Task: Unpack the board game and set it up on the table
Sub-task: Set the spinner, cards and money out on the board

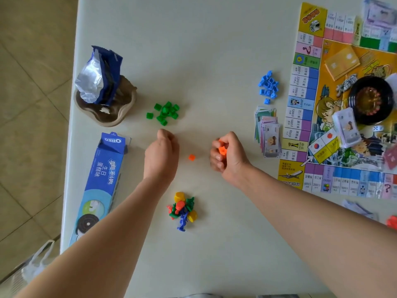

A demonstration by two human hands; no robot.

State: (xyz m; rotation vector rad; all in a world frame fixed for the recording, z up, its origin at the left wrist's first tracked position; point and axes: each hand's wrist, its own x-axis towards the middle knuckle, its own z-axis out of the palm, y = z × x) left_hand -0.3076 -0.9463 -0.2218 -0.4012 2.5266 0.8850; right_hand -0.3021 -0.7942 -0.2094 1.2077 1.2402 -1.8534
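- Two hands hover low over the table (214, 50), with a lone orange house (191, 157) lying between them.
- The right hand (227, 155) is clenched round a clutch of orange houses (222, 149), which show between thumb and fingers.
- The left hand (162, 151) has its fingers bunched and turned down; I cannot tell whether it holds anything.
- Green houses (166, 112) sit in a loose pile just beyond the left hand.
- Blue houses (268, 86) are piled beside the left edge of the board (300, 78).
- Pawns (182, 209) of mixed colours lie heaped between the forearms.
- The board lies unfolded at the right, with notes (268, 134) fanned against its left edge.
- On the board are a black wheel (369, 100), yellow cards (341, 61), a wad (345, 127) of notes and a die (378, 128).
- At the far left an Oreo box (103, 179) lies flat, and a torn wrapper (101, 76) stands in a brown tray (111, 117).
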